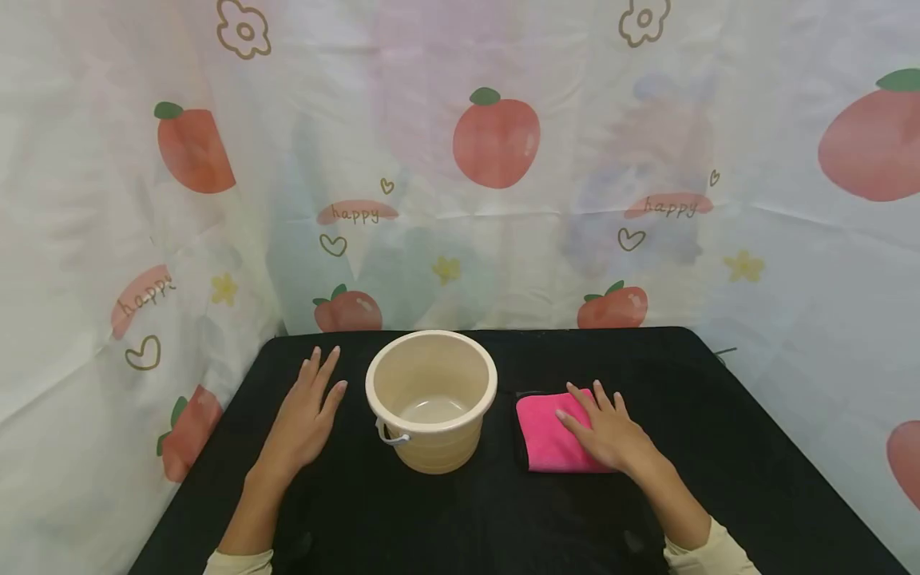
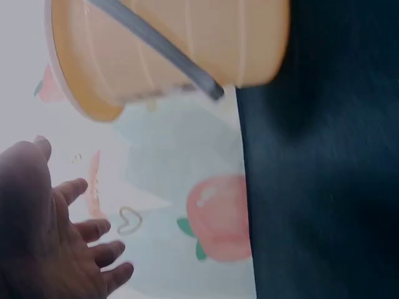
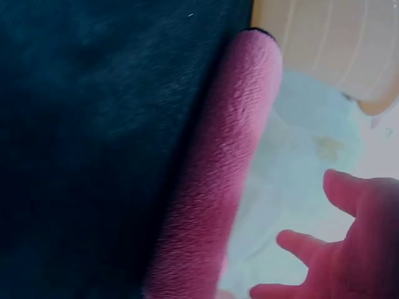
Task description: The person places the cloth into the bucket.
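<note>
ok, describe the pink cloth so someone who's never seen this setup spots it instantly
Find the black table, then the cream bucket standing on it. To the bucket's right in the head view, partly hidden by the person's right hand, lies a folded cloth. It is bright pink, fuzzy and low with dark edging, unlike the pale, tall, hollow bucket.

Bucket (image 1: 438, 451) on table (image 1: 417, 523), cloth (image 1: 548, 439) to its right

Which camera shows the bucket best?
The head view: the bucket is uncropped, its inside visible. The left wrist view crops it but shows its handle closer; the right wrist view has only part, cornered.
</note>
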Tool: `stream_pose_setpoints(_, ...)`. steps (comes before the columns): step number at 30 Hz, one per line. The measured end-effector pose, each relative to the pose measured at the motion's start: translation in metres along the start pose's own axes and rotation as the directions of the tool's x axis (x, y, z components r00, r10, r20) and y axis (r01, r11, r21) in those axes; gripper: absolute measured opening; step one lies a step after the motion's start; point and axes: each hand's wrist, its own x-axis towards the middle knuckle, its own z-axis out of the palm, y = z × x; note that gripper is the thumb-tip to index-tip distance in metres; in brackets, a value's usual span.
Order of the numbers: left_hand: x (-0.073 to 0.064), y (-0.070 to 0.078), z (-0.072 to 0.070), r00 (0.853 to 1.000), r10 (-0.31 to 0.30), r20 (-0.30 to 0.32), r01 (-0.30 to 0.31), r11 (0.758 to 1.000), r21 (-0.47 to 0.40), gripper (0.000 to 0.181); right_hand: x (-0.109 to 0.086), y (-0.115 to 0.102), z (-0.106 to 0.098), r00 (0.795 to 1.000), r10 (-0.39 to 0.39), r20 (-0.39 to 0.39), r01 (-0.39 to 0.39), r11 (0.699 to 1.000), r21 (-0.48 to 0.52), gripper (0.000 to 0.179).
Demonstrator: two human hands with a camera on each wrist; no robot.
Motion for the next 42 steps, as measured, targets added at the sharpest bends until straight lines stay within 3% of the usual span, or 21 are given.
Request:
stream_pose_setpoints(4,0.007,0.012,0.009,0.999,0.041,0.036,-0.035,0.986,-0.162,0.059,0.004,0.008,0.004,0.999,0.022,0.05,-0.023,0.999,0.023,0.08)
stream_pose_setpoints(8,0.014,0.023,0.019,0.996,0.085,0.026,-0.075,0.963,-0.26,0.057,0.007,0.012,0.007,0.997,0.044,0.069,-0.048,0.998,0.05,0.078)
stream_pose_setpoints(13,0.018,0.034,0.032,0.995,0.096,0.018,-0.084,0.936,-0.341,0.056,0.007,0.015,0.004,0.996,0.037,0.075,-0.042,0.997,0.071,0.075)
stream_pose_setpoints(17,0.019,0.037,0.04,0.995,0.098,0.007,-0.088,0.929,-0.359,0.056,0.006,0.017,0.002,0.998,0.02,0.055,-0.025,0.997,0.078,0.07)
stream_pose_setpoints(22,0.017,0.038,0.048,0.998,0.051,-0.048,-0.066,0.906,-0.418,0.056,0.005,0.019,0.002,0.999,0.013,0.035,-0.016,0.997,0.081,0.066)
stream_pose_setpoints(26,0.017,0.038,0.058,0.997,-0.008,-0.071,-0.03,0.86,-0.51,0.054,0.006,0.02,0.002,0.999,0.031,0.032,-0.034,0.995,0.095,0.064)
stream_pose_setpoints(31,0.017,0.042,0.065,0.997,-0.055,-0.062,0.004,0.782,-0.624,0.049,0.008,0.024,0.004,0.998,0.045,0.035,-0.049,0.993,0.111,0.062)
stream_pose_setpoints(37,0.017,0.046,0.072,0.99,-0.096,-0.104,-0.009,0.69,-0.724,0.045,0.011,0.03,0.008,0.998,0.045,0.041,-0.051,0.986,0.159,0.062)
stream_pose_setpoints(42,0.017,0.047,0.078,0.984,-0.125,-0.129,-0.02,0.64,-0.768,0.044,0.011,0.032,0.01,0.997,0.048,0.064,-0.06,0.98,0.187,0.062)
